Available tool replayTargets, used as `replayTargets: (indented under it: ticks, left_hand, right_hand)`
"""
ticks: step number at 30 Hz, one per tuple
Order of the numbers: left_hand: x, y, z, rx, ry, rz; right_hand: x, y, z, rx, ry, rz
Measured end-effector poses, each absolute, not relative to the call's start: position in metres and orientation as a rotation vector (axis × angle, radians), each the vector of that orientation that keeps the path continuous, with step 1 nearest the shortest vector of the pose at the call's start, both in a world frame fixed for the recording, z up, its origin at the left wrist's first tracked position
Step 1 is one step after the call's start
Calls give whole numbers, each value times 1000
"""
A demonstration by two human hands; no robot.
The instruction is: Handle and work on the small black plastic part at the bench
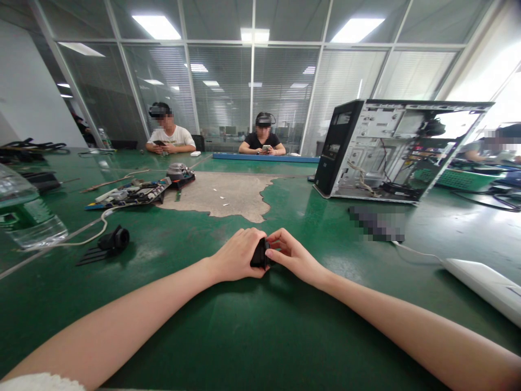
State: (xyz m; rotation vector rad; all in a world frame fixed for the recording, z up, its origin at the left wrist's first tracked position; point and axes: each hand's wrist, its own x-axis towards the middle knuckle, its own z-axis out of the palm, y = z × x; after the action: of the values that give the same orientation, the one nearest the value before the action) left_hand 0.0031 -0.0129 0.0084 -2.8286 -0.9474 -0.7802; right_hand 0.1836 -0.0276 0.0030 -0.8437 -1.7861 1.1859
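A small black plastic part (259,255) is between my two hands, just above the green table (244,331). My left hand (237,253) is closed around its left side, with the thumb below and the fingers over the top. From the right, my right hand (296,257) grips the part's edge with thumb and fingertips. The fingers cover much of it, so its exact kind cannot be made out. To the left lies another black plastic piece (109,243) with a round end and several thin prongs.
An opened computer case (350,149) stands at the right, near a blurred dark object (376,224) and a white device (484,285). At left are circuit boards (130,194) and a water bottle (30,214). Two people (171,136) sit across the table.
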Motion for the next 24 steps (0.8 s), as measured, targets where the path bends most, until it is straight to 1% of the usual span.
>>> replayTargets:
  ticks: [10, 20, 24]
  left_hand:
    - [2, -13, 8, -2829, -969, -768]
    - [3, -13, 9, -2845, -953, -795]
    - [3, -13, 9, -2837, -961, -766]
  right_hand:
    - [187, -29, -1, -732, -1846, 1215]
    - [185, -29, -1, -851, -1840, 1118]
    - [186, -30, 0, -788, -1883, 1115]
